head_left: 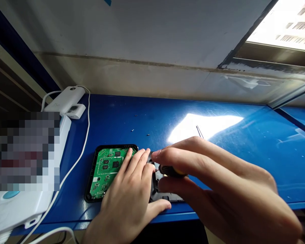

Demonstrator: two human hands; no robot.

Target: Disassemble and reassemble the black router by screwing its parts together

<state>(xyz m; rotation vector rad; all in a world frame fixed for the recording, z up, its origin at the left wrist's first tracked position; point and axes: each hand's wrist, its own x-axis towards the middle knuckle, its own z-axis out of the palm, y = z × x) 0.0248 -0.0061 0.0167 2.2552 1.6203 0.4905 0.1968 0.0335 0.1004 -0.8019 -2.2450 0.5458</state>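
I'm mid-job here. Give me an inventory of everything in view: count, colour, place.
Circuit board: 1, green, in the black tray
Tray: 1, black, table's front
Case part: 1, dark, right of the tray
Screwdriver: 1, black and yellow, over the case part
Screw-like bits: 3, dark or silvery, behind the tray
Tweezers-like tool: 1, dark, beyond the right hand
White blocks: 2, white, table's back left
White device: 1, far left, partly pixelated
Cables: count unclear, mostly white, left
Table: 1, blue, centre
Wall: 1, greyish, behind
Left hand: 1, bare, across the board
Right hand: 1, bare, gripping the screwdriver
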